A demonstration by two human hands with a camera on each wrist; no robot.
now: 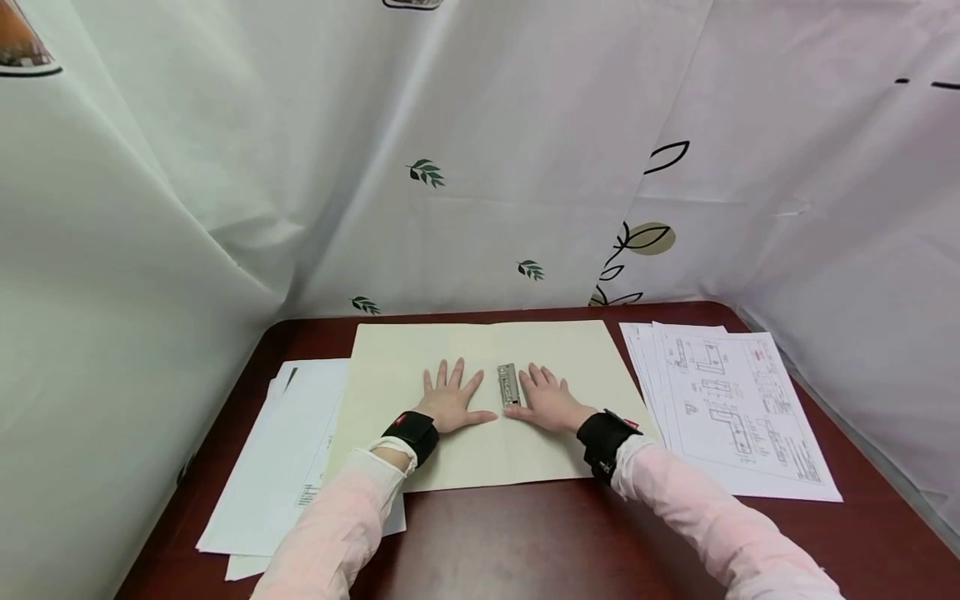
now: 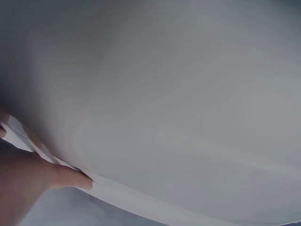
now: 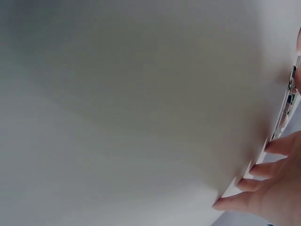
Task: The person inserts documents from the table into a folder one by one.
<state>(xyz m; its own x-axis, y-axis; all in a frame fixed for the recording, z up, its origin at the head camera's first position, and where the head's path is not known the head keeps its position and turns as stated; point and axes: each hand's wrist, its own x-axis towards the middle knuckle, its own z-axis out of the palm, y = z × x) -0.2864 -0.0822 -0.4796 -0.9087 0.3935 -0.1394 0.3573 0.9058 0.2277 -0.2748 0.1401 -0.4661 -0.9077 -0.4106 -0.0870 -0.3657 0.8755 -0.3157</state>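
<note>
A cream file folder (image 1: 555, 350) lies spread open on the dark red table, its crease running down the middle. Along that crease sits a metal lever clip (image 1: 508, 385). My left hand (image 1: 448, 408) rests on the folder's left half, fingers spread and straight. On the right half rests my right hand (image 1: 553, 406), fingers extended, its thumb at the clip's lower end; whether it touches cannot be told. The left wrist view shows the left thumb (image 2: 70, 178) against the pale folder surface. In the right wrist view, the right fingers (image 3: 235, 202) touch that surface beside the clip (image 3: 286, 106).
Left of the folder lies a stack of white paper sheets (image 1: 262, 467), partly under the left forearm and folder. Sheets printed with technical drawings (image 1: 735, 408) lie on the right. Behind the table (image 1: 517, 542) hangs a white patterned cloth (image 1: 465, 242).
</note>
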